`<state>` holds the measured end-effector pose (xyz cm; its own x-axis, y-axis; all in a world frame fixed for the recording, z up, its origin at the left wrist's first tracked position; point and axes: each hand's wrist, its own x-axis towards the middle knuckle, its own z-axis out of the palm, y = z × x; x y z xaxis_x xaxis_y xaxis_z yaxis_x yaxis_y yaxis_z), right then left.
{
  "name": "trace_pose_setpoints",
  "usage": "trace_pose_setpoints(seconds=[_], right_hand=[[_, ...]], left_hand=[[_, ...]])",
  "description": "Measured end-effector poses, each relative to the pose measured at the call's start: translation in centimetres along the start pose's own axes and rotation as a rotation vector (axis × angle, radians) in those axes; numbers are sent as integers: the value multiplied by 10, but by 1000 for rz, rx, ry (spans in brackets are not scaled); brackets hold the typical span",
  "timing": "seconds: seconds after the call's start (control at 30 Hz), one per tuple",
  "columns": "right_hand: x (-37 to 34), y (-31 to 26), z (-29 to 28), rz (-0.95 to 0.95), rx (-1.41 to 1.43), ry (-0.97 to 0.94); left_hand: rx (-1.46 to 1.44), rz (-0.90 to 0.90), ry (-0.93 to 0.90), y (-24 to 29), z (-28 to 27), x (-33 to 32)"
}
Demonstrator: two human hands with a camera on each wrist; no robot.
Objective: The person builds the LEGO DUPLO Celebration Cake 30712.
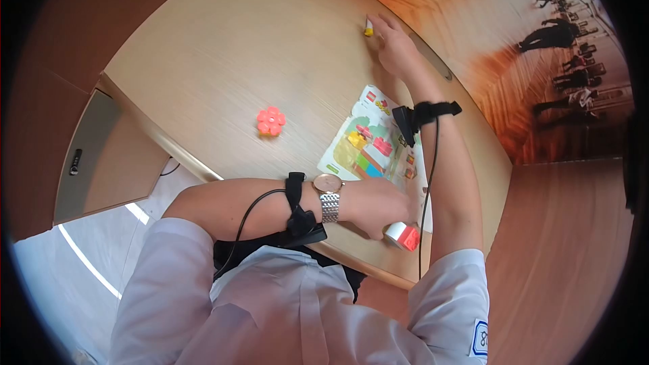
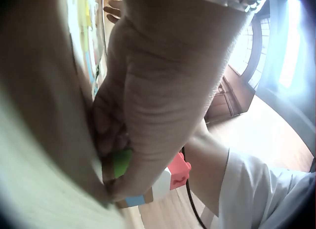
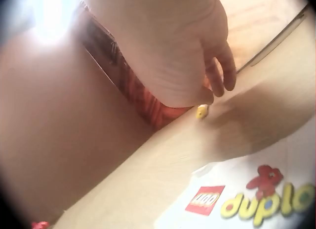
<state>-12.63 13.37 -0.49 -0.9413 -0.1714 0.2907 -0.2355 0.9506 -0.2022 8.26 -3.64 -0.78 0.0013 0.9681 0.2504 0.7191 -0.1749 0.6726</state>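
Note:
Near the front edge of the table my left hand (image 1: 375, 206) grips a stack of toy building bricks (image 1: 402, 235), its white and red end showing beyond the fingers. Green, brown and blue parts of the same stack show around the thumb in the left wrist view, where the left hand (image 2: 153, 91) covers much of it. At the far side, my right hand (image 1: 395, 47) pinches a small yellow-and-white piece (image 1: 368, 29) with its fingertips. In the right wrist view this yellow piece (image 3: 202, 111) peeks out below the thumb, close over the tabletop.
A printed Duplo sheet (image 1: 348, 145) lies between the two arms, partly under them. Left of it sits a coral flower piece (image 1: 271, 122) on the table (image 1: 216, 47). A thin cable (image 1: 430, 203) runs down from the right wrist camera. A mural wall borders the table's far right.

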Motion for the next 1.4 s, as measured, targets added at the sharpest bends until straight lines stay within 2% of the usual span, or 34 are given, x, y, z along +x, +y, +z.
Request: trace_pose_setpoints(seconds=[0.03,0.13,0.17,0.23,0.3,0.37,0.43,0.47,0.53,0.67,0.73,0.77,0.83,0.87,0.97,1.2,1.33,1.4], right_hand=[[6,6,10,-147,-39,102],[14,19,13,-214,-72,13],[14,12,6,-217,-70,10],[4,4,-15,-109,-76,-182],[-13,4,-27,-91,-97,-182],[-34,-5,-40,-71,-110,-184],[-63,-22,-56,102,81,-91],[-77,-24,-64,115,79,-92],[-112,-28,-79,273,565,-145],[-196,-66,-129,341,718,-108],[-240,-78,-146,388,799,1],[-259,-83,-151,411,800,12],[-294,-90,-159,378,807,184],[-309,-93,-161,399,802,200],[-343,-102,-158,321,609,372],[-357,-118,-149,280,355,414],[-353,-119,-144,289,359,428],[-349,-120,-144,193,240,418]], left_hand=[[4,-2,37,-4,7,2],[12,-8,85,-8,8,2],[16,-1,93,-7,6,1],[-21,11,84,-3,-1,-2],[-62,40,65,0,-6,0],[24,-30,-13,1,-8,1],[30,-31,-32,0,-4,2],[56,-37,-43,-2,-4,3],[58,-26,-63,-1,-5,3],[50,8,-32,-5,-4,3],[-13,26,22,-7,-3,2],[-16,-28,-62,-4,-7,5],[14,-53,-105,-2,-11,6],[58,-88,-128,0,-13,6],[55,-95,-130,4,-14,6],[88,-126,-135,8,-13,8],[98,-117,-131,8,-13,10],[103,-107,-127,8,-12,10]])
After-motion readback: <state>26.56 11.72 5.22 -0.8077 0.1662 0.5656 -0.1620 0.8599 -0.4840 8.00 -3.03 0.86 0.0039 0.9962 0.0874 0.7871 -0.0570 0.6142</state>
